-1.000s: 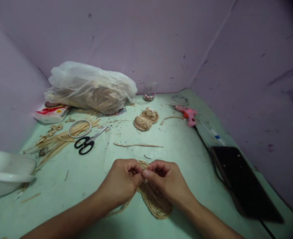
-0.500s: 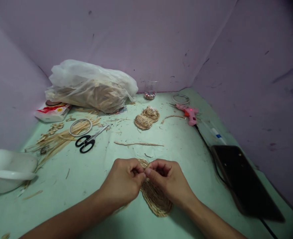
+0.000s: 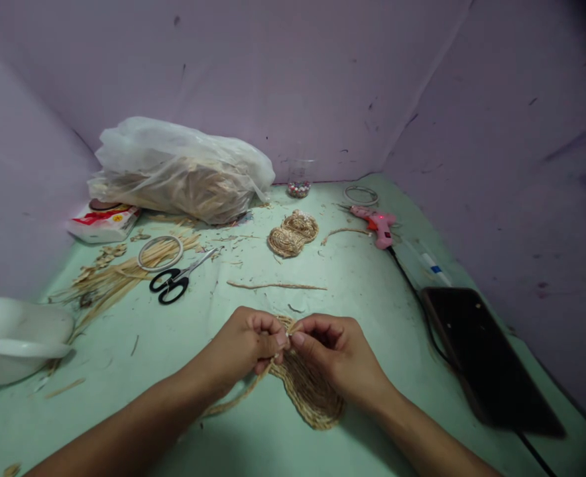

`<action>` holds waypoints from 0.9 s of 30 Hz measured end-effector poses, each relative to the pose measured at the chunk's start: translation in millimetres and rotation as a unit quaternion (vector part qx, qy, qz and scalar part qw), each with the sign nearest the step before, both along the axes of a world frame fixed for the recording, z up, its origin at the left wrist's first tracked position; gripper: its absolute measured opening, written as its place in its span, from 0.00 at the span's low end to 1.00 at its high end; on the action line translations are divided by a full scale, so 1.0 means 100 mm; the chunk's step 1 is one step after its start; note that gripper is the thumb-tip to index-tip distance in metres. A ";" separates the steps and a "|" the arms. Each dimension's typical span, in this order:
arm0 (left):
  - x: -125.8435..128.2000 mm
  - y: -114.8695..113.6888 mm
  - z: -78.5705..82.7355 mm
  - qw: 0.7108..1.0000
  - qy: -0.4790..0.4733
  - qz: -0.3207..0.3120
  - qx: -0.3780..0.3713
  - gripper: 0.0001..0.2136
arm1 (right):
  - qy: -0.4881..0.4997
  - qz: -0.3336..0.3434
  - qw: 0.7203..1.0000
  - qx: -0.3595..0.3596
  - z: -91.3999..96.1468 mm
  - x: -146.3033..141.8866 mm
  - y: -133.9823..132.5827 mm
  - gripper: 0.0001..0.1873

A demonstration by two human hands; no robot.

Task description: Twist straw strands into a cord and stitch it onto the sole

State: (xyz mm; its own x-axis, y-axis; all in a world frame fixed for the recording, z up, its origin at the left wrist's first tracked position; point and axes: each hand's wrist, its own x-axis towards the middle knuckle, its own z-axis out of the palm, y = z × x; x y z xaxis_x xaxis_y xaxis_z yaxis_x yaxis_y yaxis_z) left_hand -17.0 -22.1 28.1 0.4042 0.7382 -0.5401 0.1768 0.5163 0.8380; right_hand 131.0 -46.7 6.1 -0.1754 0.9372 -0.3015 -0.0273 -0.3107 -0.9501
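In the head view, a coiled, sole-shaped piece of straw rope [image 3: 315, 397] lies flat on the table in front of me. At its upper end, my left hand [image 3: 248, 348] is closed, thumb and fingers pinching the straw cord [image 3: 240, 401] whose loose tail trails down to the left under my wrist. My right hand [image 3: 343, 354] is also pinched shut on the cord, fingertip to fingertip with the left and partly over the coiled piece. The exact spot between the fingertips is hidden.
Beyond my hands lie a cut cord [image 3: 276, 286], a small coiled straw piece [image 3: 293, 233], scissors [image 3: 178, 278] and straw strips [image 3: 104, 285]. A pink glue gun [image 3: 380, 225], beads in a cup [image 3: 299, 189], a phone [image 3: 492, 364], a plastic bag [image 3: 183, 172] and a white jug [image 3: 19, 341] surround them.
My left hand has turned and lifted slightly, its thumb now lying on top, and more of the cord's tail shows below it. My right hand keeps its pinch almost in place.
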 end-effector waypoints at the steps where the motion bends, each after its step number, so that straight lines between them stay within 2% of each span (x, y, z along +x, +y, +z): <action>1: 0.00 0.00 -0.01 1.000 -0.004 -0.001 0.001 0.08 | -0.003 0.000 1.000 0.004 0.00 0.00 0.00 0.10; 6: -0.02 0.00 -0.05 0.999 -0.016 -0.023 0.015 0.08 | -0.004 -0.004 1.000 0.018 0.02 0.02 0.03 0.09; 13: -0.02 -0.02 -0.06 0.998 -0.004 -0.050 0.035 0.11 | 0.046 -0.006 0.999 -0.011 0.01 0.03 0.05 0.12; 17: -0.01 -0.02 -0.04 0.999 -0.006 -0.047 0.026 0.10 | 0.044 -0.038 0.998 -0.002 -0.01 0.03 0.04 0.14; 21: 0.02 -0.02 -0.02 1.000 -0.006 -0.020 0.015 0.07 | 0.025 -0.054 0.998 0.007 -0.02 0.00 0.03 0.11; 24: 0.03 -0.02 -0.01 1.000 -0.005 -0.011 0.011 0.07 | 0.058 -0.074 0.996 0.005 -0.02 -0.01 0.04 0.11; 27: 0.03 -0.02 0.00 1.000 0.000 -0.009 0.013 0.07 | 0.045 -0.062 0.997 0.025 -0.04 0.01 0.04 0.13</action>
State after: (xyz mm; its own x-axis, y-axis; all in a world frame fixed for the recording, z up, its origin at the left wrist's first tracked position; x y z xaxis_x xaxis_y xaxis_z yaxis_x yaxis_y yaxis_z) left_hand -13.6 -24.4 28.1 0.4178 0.7446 -0.5206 0.1848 0.4914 0.8511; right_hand 132.4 -42.5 2.6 -0.0806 0.9671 -0.2413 -0.1482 -0.2511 -0.9566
